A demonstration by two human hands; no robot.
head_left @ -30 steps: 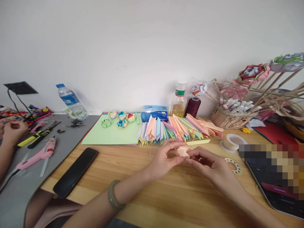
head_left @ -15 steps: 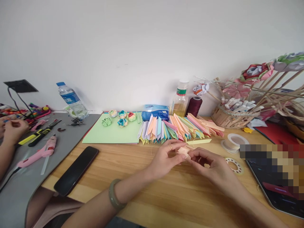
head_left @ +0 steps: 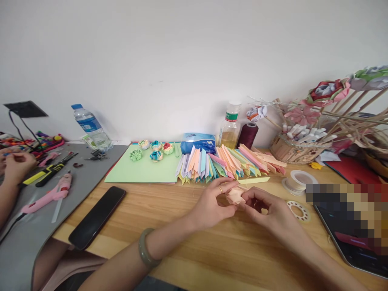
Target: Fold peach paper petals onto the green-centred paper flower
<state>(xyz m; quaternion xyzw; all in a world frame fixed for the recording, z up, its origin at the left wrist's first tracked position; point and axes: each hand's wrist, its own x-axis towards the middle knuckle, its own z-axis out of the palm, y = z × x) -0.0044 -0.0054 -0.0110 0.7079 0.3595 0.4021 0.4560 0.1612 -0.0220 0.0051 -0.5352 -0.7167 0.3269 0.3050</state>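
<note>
Between my two hands is a pale peach folded-paper flower (head_left: 235, 196), held just above the wooden table. My left hand (head_left: 214, 205), with a ring and a bangle, grips its left side, thumb below and fingers above. My right hand (head_left: 266, 208) pinches its right side with thumb and fingertips. Right behind the flower stands a long row of folded paper pieces (head_left: 200, 165) in many colours. Several finished paper flowers (head_left: 156, 156) rest on a light green sheet (head_left: 121, 171) to the left.
A phone (head_left: 97, 218) lies left on the table. Wire spools (head_left: 300, 182) and a tablet (head_left: 348, 234) are at right, before a basket (head_left: 298, 149). Along the wall stand a tissue pack (head_left: 198, 142) and a glue bottle (head_left: 229, 129). At far left, another person's hand (head_left: 18, 165) works near a glue gun (head_left: 51, 196).
My left thumb has slid down off the front of the peach paper flower, so more of it shows. My right hand stays almost where it was.
</note>
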